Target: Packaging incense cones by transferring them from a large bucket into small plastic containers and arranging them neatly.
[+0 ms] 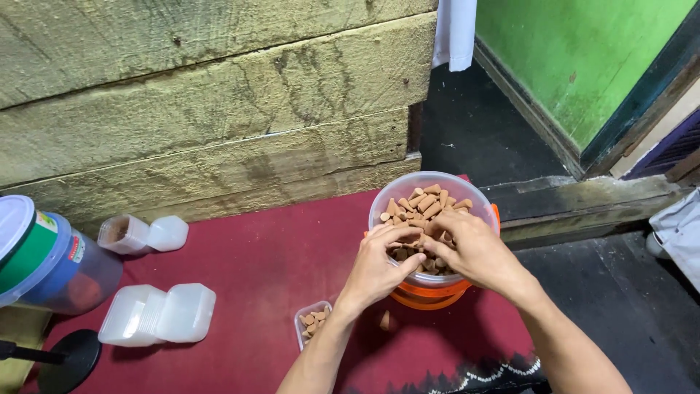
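Two hands: both are reaching into one tub (467, 191) of brown cones (423, 203), seen from above.
Left hand (379, 264): it is curling narrowly over the tub's near rim at 7 o'clock, fingertips pinching among the cones; whether a cone is gripped, I cannot tell.
Right hand (470, 248): it is lying across the tub at 5 o'clock, fingers bent inward and touching the cones; what it is gripping, I cannot tell.
Tub: clear plastic, it is sitting in an orange holder (430, 295) on the red cloth (255, 270).
Small tray (312, 321): it is lying at 7 o'clock from the tub, just beside the left wrist, holding a few cones.
White lidded boxes (157, 314): they are lying well apart at 9 o'clock.
Large jar (44, 259): it is lying tilted at the far left edge.
Wooden planks (219, 102): they are filling the view at 11 o'clock.
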